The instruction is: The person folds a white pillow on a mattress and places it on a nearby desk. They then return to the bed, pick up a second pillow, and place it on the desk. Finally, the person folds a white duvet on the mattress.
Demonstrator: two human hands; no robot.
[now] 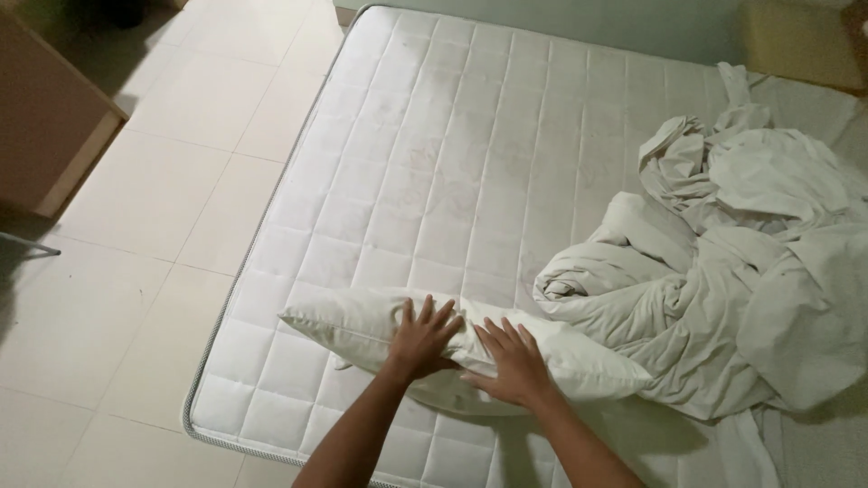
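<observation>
- A wooden cabinet (50,117) is seen at the far left edge, standing on the floor (145,226).
- The floor is laid with pale square tiles and runs along the left side of the mattress (452,154).
- The mattress is white and quilted in squares; its near left corner is bound by a grey piped edge.
- A white pillow (353,327) is laid flat on the near part of the mattress, close to the near left corner, with its long side running left to right.
- The left hand (422,340) is pressed palm down on the middle of the pillow, with fingers spread and extended; nothing is clasped by it.
- The right hand (515,363) is placed palm down on the pillow just beside the left hand, the fingers likewise splayed and flat; nothing is gripped by it.
- The two hands are held close together, and the pillow surface is dented beneath them.
- Both forearms are extended from the bottom edge of the view.
- The right end of the pillow is found touching a quilt (651,307), which is bunched in a heap on the right part of the mattress.
- A crumpled white sheet (759,172) is piled behind and over the quilt, toward the far right.
- A pale wall (579,23) is seen behind the far edge of the mattress.
</observation>
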